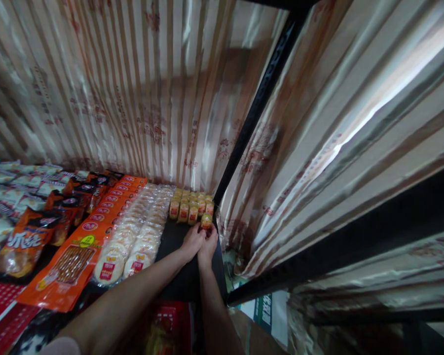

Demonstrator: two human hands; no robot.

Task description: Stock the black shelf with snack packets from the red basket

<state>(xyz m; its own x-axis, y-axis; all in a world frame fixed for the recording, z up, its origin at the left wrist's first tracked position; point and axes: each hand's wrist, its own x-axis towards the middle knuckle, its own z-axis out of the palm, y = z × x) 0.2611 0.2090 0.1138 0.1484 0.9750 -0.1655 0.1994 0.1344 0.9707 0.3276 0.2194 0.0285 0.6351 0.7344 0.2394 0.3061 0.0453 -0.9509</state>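
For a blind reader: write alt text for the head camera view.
Two bare hands, left hand and right hand, meet at a small yellow snack pack at the front of a cluster of like packs on a dark shelf. Left of them lie rows of round rice crackers and orange snack bags, before striped wallpaper.

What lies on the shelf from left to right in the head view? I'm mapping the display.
Pale snack bags → dark orange bags → row of flat orange packets → round rice crackers → small yellow packs, where the left hand and right hand meet → black post.
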